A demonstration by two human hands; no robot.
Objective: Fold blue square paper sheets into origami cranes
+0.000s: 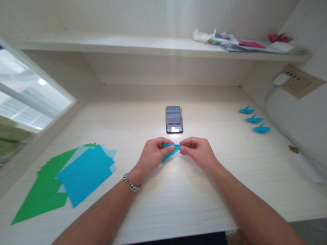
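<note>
Between my two hands is a small folded piece of blue origami paper [168,157], roughly a triangle with its straight edge at the top. My left hand [154,151] pinches its left part between thumb and fingers. The thumb and fingertips of my right hand [200,151] are closed on its right corner. Parts of the paper are hidden behind the fingers. Just beyond the hands lies a phone [174,119] with its screen lit. Three folded blue paper cranes [254,119] stand in a row at the right of the desk.
At the left, blue paper sheets [87,173] lie over green sheets [30,204]. A white cable [273,119] runs from the wall socket [298,81] down the right side. Papers and a plastic bag [203,35] rest on the shelf [127,46] above the desk.
</note>
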